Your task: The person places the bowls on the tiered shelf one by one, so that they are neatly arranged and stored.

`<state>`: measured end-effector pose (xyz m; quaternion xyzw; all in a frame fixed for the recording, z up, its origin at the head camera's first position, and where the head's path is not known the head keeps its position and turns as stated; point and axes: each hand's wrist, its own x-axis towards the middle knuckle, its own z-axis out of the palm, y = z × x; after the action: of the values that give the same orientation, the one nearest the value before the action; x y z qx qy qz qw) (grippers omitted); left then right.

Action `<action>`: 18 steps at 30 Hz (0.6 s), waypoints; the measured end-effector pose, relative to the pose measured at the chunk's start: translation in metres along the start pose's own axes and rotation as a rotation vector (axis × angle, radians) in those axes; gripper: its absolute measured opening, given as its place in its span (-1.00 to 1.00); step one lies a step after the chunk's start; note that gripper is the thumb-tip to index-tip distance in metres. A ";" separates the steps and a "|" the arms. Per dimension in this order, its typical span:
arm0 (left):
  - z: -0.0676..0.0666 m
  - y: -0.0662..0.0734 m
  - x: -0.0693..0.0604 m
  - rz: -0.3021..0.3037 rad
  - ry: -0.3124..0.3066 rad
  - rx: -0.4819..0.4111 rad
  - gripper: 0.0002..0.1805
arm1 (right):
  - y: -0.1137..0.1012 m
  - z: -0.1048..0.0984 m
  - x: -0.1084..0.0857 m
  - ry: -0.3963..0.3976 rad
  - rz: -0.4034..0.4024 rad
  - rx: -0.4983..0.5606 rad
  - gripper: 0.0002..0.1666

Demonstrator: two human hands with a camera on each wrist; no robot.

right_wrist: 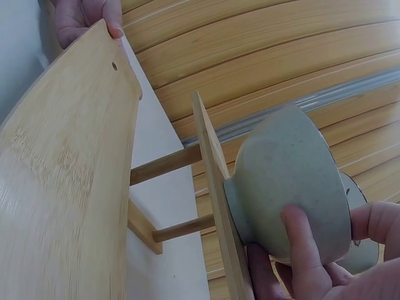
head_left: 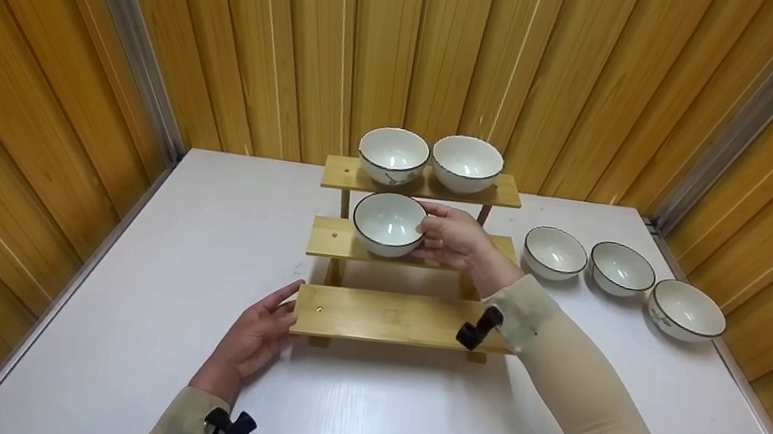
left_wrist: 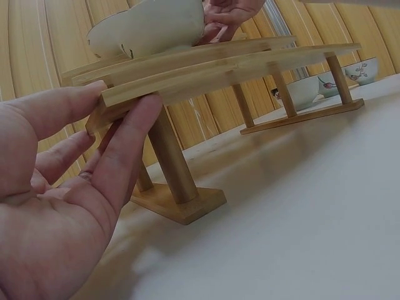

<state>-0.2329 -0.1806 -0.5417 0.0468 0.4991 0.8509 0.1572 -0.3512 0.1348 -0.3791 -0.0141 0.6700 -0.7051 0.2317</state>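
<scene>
A three-tier wooden rack [head_left: 396, 318] stands on the white table. On its middle tier, left of centre, a white dark-rimmed bowl [head_left: 389, 223] sits upright. My right hand [head_left: 456, 239] grips this bowl from the right, thumb at the rim and fingers low on the outer wall. The right wrist view shows the bowl's foot [right_wrist: 236, 209] against the shelf board. At the left end of the lowest tier, my left hand [head_left: 259, 338] holds the board's edge, with a finger underneath in the left wrist view. Two more bowls, a left one [head_left: 394, 155] and a right one [head_left: 467, 164], stand on the top tier.
Right of the rack, three bowls stand in a row on the table: a near-rack one [head_left: 555, 254], a middle one [head_left: 622, 269] and an outer one [head_left: 686, 311]. Wood-patterned walls [head_left: 444, 47] close in the back and sides.
</scene>
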 end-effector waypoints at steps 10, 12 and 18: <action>0.001 0.001 0.000 -0.010 0.012 -0.017 -0.20 | -0.002 -0.002 -0.008 0.008 0.025 0.005 -0.26; 0.000 0.000 0.000 -0.009 0.010 -0.012 -0.20 | -0.002 -0.006 -0.011 0.018 0.036 -0.001 -0.28; 0.000 0.000 0.000 -0.008 0.013 -0.012 -0.21 | -0.003 -0.025 -0.027 0.000 0.040 0.006 -0.31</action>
<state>-0.2333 -0.1808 -0.5416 0.0382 0.4950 0.8536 0.1577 -0.3367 0.1676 -0.3710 -0.0001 0.6680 -0.7023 0.2459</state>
